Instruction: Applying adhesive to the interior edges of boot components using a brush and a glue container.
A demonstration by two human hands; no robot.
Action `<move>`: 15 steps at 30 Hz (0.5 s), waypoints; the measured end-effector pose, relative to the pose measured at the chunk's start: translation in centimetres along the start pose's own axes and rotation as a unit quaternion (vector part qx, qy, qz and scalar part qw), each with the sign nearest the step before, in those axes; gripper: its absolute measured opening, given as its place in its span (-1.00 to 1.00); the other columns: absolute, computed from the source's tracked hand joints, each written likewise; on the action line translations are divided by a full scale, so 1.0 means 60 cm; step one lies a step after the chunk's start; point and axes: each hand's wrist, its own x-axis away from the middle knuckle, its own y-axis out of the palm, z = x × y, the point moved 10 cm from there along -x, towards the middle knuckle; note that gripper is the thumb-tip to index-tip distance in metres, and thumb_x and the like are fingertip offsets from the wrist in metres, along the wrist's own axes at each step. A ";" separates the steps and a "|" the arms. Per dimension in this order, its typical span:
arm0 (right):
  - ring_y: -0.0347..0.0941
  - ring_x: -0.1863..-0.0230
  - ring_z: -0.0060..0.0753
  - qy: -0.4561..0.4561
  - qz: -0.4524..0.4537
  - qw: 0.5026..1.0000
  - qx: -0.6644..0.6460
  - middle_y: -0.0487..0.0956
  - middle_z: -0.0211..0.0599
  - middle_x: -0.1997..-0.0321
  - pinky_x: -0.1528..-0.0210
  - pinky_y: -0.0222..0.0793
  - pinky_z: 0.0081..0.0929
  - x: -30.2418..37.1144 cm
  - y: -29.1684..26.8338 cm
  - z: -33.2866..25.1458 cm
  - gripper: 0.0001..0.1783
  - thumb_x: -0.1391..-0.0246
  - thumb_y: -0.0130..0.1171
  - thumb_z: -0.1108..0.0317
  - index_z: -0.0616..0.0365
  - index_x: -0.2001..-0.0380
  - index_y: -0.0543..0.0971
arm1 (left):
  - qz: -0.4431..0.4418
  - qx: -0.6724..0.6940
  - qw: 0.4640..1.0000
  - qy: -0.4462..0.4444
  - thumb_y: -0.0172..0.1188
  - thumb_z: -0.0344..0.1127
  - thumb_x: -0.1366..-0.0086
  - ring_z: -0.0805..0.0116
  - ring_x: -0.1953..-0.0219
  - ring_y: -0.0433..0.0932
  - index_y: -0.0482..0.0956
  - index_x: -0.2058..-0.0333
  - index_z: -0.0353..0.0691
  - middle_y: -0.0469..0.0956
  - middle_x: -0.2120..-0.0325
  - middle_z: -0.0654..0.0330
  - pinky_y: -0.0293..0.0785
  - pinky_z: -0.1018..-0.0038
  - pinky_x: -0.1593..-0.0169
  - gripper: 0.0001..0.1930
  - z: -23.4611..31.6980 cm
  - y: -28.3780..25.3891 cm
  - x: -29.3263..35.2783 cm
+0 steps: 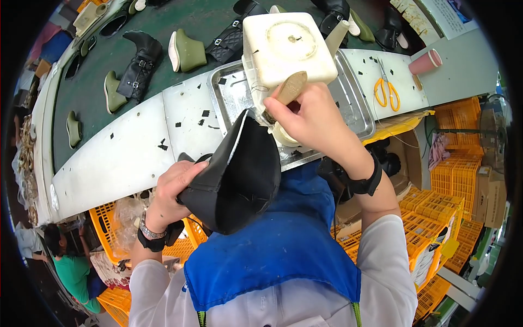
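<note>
My left hand (173,192) is closed around a black boot (239,177), held over the table's near edge with its wide shaft opening facing up. In my right hand (318,117) is a brush with a wooden handle (292,87), pinched between thumb and fingers. Its lower end reaches beside the boot's upper rim; whether the bristles touch the rim cannot be made out. Right behind the brush stands a whitish plastic jug (291,46) with a stained base turned up and a spout at its right. Under the jug lies a shallow metal tray (360,106).
Orange-handled scissors (387,92) and a pink cup (426,62) lie on the white table (114,163), among black scraps. On the green belt (109,52) sit black buckled boots (140,62) and olive shoe pieces (188,50). Orange crates (430,223) flank me. A person in green (71,272) is lower left.
</note>
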 end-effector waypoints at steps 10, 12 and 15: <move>0.28 0.59 -0.78 0.182 -0.058 0.946 -0.261 0.46 -0.50 0.61 0.58 0.19 -0.73 0.042 -0.002 0.016 -0.81 0.04 0.14 0.35 0.31 0.48 0.53 | 0.057 -0.172 0.983 0.023 0.28 -0.48 0.26 0.15 0.40 0.46 0.45 0.11 -0.25 0.50 0.39 0.10 0.38 0.37 0.27 -0.42 0.010 -0.028 0.004; 0.28 0.60 -0.77 0.186 -0.038 0.950 -0.250 0.47 -0.48 0.61 0.58 0.19 -0.72 0.043 0.001 0.024 -0.81 0.04 0.14 0.36 0.31 0.48 0.53 | 0.058 -0.156 0.986 0.024 0.29 -0.48 0.26 0.15 0.40 0.46 0.45 0.11 -0.26 0.49 0.41 0.10 0.38 0.38 0.27 -0.42 0.011 -0.028 0.005; 0.28 0.60 -0.77 0.185 -0.003 0.953 -0.241 0.47 -0.47 0.62 0.57 0.20 -0.71 0.042 -0.001 0.038 -0.81 0.04 0.14 0.36 0.32 0.48 0.53 | 0.053 -0.121 0.991 0.029 0.29 -0.47 0.24 0.15 0.41 0.46 0.45 0.12 -0.29 0.48 0.45 0.10 0.39 0.39 0.28 -0.44 0.013 -0.026 0.006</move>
